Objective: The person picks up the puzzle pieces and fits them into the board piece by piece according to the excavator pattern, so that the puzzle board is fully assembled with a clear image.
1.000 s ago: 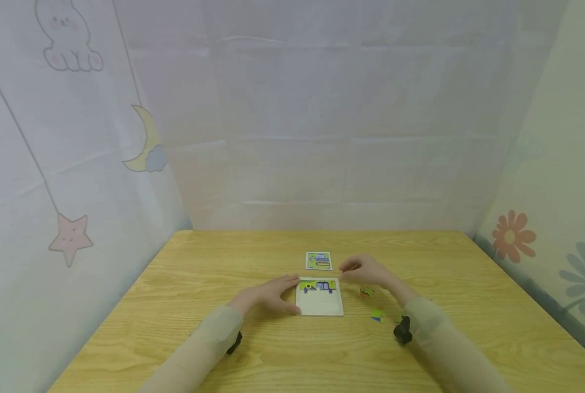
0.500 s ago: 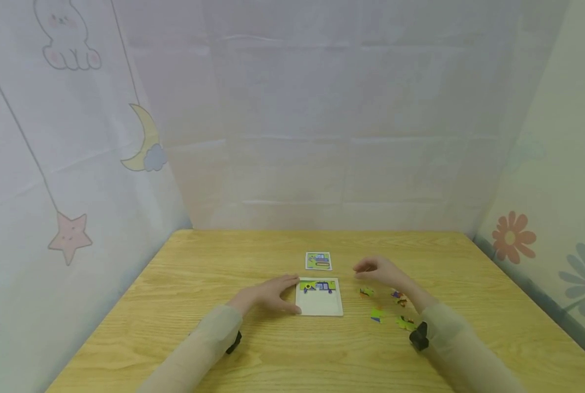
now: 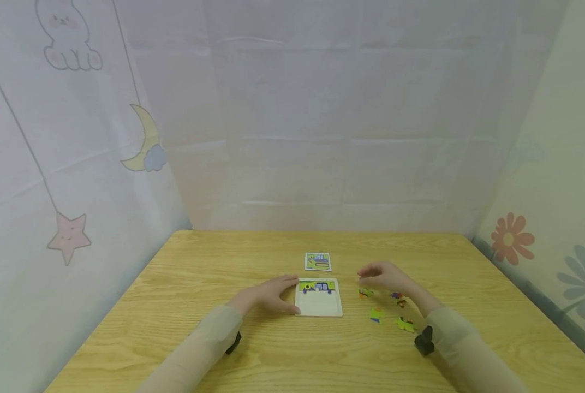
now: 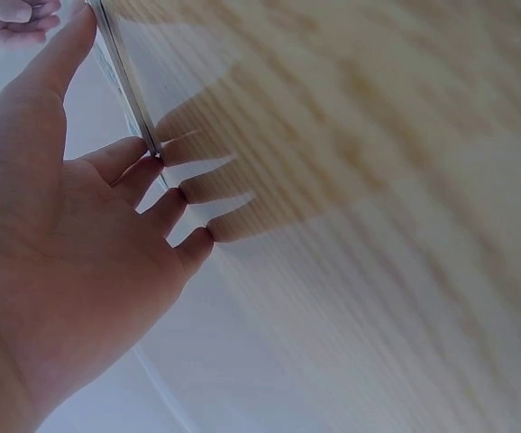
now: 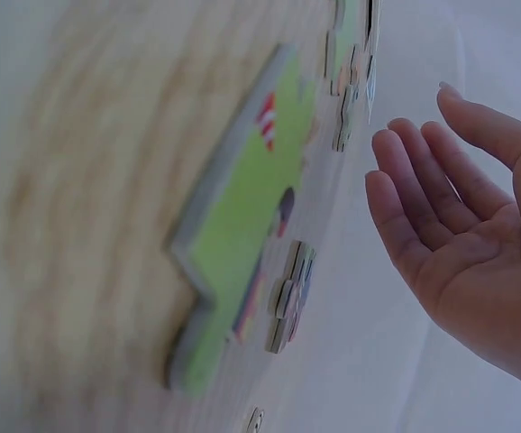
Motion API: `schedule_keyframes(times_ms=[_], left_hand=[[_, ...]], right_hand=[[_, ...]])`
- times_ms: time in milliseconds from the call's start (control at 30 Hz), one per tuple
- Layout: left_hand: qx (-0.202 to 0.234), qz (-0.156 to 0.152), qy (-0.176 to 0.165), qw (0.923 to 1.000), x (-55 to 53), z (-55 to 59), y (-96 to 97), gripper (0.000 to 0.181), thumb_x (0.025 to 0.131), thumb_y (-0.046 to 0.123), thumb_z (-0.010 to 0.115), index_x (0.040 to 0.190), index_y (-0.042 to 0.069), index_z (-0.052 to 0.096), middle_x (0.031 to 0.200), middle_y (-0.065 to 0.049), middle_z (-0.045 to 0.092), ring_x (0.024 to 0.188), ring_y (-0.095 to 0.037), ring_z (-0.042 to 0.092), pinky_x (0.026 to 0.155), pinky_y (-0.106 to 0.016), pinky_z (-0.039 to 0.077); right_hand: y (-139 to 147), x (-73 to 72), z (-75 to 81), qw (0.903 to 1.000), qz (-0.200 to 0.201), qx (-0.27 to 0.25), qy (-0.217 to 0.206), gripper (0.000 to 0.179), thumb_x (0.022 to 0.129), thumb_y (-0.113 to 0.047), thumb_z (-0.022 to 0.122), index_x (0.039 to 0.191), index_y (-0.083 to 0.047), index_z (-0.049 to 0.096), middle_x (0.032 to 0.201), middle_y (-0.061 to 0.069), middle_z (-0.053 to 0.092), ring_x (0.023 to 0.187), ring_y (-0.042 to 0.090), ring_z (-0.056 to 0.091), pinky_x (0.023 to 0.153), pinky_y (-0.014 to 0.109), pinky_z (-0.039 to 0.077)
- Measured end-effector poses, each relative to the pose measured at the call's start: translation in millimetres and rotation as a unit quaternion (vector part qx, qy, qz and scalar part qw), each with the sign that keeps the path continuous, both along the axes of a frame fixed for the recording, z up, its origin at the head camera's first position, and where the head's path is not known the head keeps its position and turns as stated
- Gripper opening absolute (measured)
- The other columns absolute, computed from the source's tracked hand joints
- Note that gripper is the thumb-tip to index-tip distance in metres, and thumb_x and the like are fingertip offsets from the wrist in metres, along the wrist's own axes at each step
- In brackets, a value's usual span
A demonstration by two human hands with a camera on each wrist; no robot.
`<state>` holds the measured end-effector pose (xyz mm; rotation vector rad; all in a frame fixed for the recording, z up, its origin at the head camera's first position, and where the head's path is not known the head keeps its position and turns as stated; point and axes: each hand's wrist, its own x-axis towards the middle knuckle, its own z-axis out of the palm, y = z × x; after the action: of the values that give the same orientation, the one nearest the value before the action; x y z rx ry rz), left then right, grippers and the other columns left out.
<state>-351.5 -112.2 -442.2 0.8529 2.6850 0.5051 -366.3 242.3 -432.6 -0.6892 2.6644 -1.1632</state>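
A white puzzle tray [image 3: 318, 304] lies on the table, its far strip filled with green and purple picture pieces. My left hand [image 3: 271, 293] rests at its left side, thumb at the near corner and fingers at the far one. In the left wrist view, the fingertips of that left hand [image 4: 80, 225] touch the table beside the tray's edge [image 4: 132, 86]. My right hand [image 3: 384, 275] hovers over the loose pieces, nearest a green and orange puzzle piece [image 3: 366, 293]. The right wrist view shows the right hand [image 5: 468, 216] with relaxed fingers and nothing in them.
Other loose puzzle pieces lie right of the tray: a green and blue one [image 3: 376, 315], a green one [image 3: 405, 324] and a purple and red one [image 3: 398, 298]. Behind the tray lies a small picture card [image 3: 318, 262]. Fabric walls [image 3: 292, 164] surround the wooden table.
My right hand has moved right, away from the tray's far right corner, then slightly nearer the loose pieces. Pieces beneath its wrist have come into view. My left hand stays at the tray.
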Motion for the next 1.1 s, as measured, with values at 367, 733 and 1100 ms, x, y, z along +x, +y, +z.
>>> schedule_keyframes(times_ms=[367, 733, 1100], left_hand=[[0.006, 0.002, 0.000, 1.0000, 1.6, 2.2, 0.0, 0.084, 0.083, 0.049, 0.066, 0.147, 0.009, 0.030, 0.155, -0.008, 0.024, 0.142, -0.030, 0.023, 0.116, -0.047, 0.023], [0.005, 0.000, 0.000, 1.0000, -0.1, 0.3, -1.6, 0.084, 0.083, 0.050, 0.065, 0.148, 0.010, 0.029, 0.155, -0.008, 0.024, 0.142, -0.030, 0.023, 0.115, -0.047, 0.024], [0.006, 0.004, -0.001, 1.0000, 2.6, 1.2, -1.0, 0.084, 0.083, 0.051, 0.065, 0.148, 0.011, 0.029, 0.155, -0.006, 0.024, 0.142, -0.029, 0.023, 0.115, -0.047, 0.023]], right_hand=[[2.9, 5.4, 1.7, 0.9991, -0.002, 0.023, -0.036, 0.041, 0.088, -0.028, 0.066, 0.119, -0.001, 0.062, 0.112, 0.011, 0.066, 0.100, 0.025, 0.062, 0.080, 0.038, 0.055], [5.7, 7.8, 2.1, 0.9969, 0.031, 0.057, -0.043, 0.035, 0.086, -0.023, 0.068, 0.114, -0.001, 0.065, 0.106, 0.011, 0.066, 0.083, 0.017, 0.058, 0.068, 0.033, 0.050], [3.8, 11.3, -0.9, 0.9959, 0.003, 0.068, -0.059, 0.034, 0.077, -0.023, 0.077, 0.104, -0.007, 0.065, 0.102, 0.006, 0.060, 0.092, 0.019, 0.052, 0.075, 0.035, 0.049]])
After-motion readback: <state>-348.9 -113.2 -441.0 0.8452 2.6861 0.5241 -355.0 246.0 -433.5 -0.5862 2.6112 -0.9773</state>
